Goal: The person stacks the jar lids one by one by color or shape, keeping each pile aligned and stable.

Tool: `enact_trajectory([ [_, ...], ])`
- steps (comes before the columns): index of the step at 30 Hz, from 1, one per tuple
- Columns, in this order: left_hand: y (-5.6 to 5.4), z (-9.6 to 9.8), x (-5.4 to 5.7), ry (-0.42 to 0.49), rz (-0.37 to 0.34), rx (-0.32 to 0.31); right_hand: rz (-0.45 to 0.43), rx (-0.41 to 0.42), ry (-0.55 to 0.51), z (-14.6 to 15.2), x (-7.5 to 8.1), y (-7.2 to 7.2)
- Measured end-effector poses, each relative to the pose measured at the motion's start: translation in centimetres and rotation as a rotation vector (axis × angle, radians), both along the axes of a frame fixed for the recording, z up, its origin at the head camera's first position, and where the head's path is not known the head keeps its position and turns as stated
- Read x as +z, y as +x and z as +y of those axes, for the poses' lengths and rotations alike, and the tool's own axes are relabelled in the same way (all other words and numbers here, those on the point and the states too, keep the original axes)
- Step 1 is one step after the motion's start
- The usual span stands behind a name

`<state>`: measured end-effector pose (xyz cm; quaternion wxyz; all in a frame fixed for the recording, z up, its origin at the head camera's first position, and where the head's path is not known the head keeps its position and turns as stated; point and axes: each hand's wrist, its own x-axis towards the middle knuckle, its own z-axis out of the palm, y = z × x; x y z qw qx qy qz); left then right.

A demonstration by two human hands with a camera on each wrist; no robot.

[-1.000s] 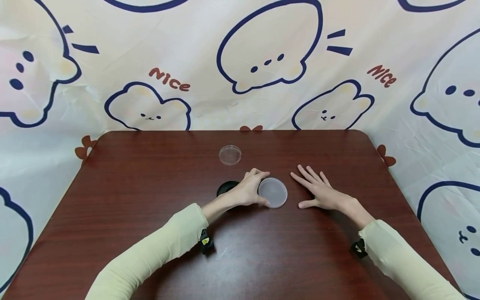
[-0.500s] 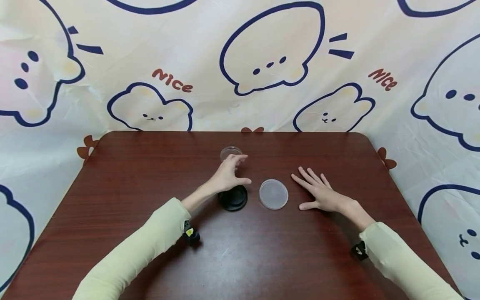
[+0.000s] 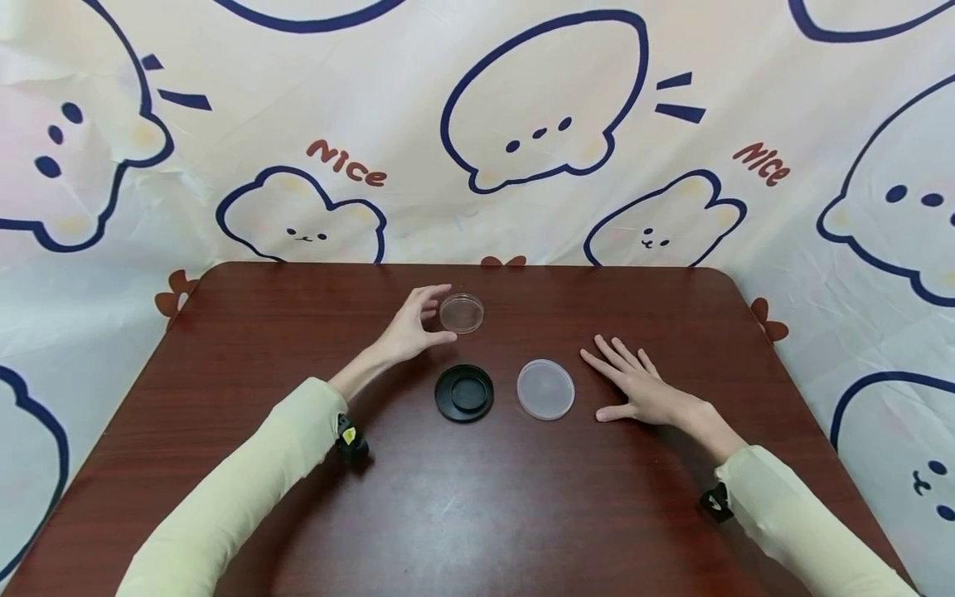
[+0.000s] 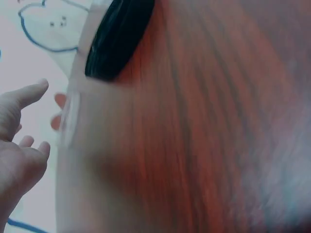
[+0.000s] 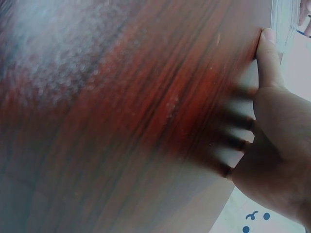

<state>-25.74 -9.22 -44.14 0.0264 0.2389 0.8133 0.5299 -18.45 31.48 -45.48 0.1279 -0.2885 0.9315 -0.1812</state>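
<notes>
My left hand [image 3: 410, 326] is beside a small clear round dish [image 3: 462, 313] near the back of the table, thumb and fingers parted at its left side. In the left wrist view the hand's fingers [image 4: 34, 93] are apart, and the dish's edge shows as a pale strip. In front of the dish sits a black round base [image 3: 448, 408] with a smaller raised ring in its middle. To its right lies a translucent, greyish round disc [image 3: 545, 389] with a thin rim. My right hand [image 3: 634, 381] rests on the tabletop with its fingers spread, just right of that disc.
The dark reddish-brown wooden table [image 3: 477, 514] has rounded back corners. Behind it and along both sides hangs a pale cloth [image 3: 418, 207] with blue cartoon outlines. A small black device [image 3: 351, 439] is strapped to the left wrist, and another to the right.
My left hand has let go of the translucent disc and swung left and back, past the black base, to the clear dish's left side. The right hand stays in place.
</notes>
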Motion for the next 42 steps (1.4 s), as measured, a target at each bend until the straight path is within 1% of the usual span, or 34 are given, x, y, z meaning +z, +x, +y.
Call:
enact_trajectory([
  [3, -0.8, -0.3, -0.5, -0.029, -0.05, 0.016, 0.004, 0.001, 0.008, 0.1, -0.1, 0.1],
  [6, -1.5, -0.2, -0.8, -0.045, -0.095, 0.007, 0.009, 0.005, 0.024, 0.2, -0.2, 0.2],
  [8, -1.9, 0.0, -1.0, -0.057, -0.112, -0.001, 0.009, 0.007, 0.025, 0.2, -0.2, 0.3],
  [11, -2.4, 0.4, -1.2, -0.097, -0.118, -0.014, 0.014, 0.008, 0.013, 0.3, -0.3, 0.4],
  [16, -3.1, 0.6, -1.5, -0.19, -0.104, -0.037, 0.032, 0.011, -0.024, 0.3, -0.5, 0.5],
  [18, -3.4, 0.7, -1.5, -0.222, -0.101, -0.035, 0.031, 0.012, -0.027, 0.2, -0.3, 0.6],
  [23, -3.6, 0.7, -1.3, -0.278, -0.098, -0.021, 0.007, 0.006, 0.011, -0.1, 0.1, 0.3],
  [28, -3.6, 0.6, -1.2, -0.32, -0.123, -0.008, -0.002, 0.008, 0.028, -0.3, 0.3, 0.1],
  [30, -3.7, 0.5, -1.3, -0.329, -0.124, -0.006, -0.007, 0.007, 0.033, -0.3, 0.4, 0.1],
  [33, -3.8, 0.6, -1.3, -0.315, -0.121, -0.011, -0.011, 0.006, 0.043, -0.3, 0.5, 0.1],
  [37, -3.7, 0.5, -1.4, -0.269, -0.104, -0.026, -0.001, 0.01, 0.038, -0.2, 0.5, 0.2],
  [38, -3.7, 0.5, -1.6, -0.254, -0.081, -0.03, 0.003, 0.012, 0.033, -0.2, 0.5, 0.2],
  [42, -3.5, 0.3, -1.7, -0.22, -0.072, -0.013, 0.022, 0.023, 0.014, -0.1, 0.3, 0.2],
])
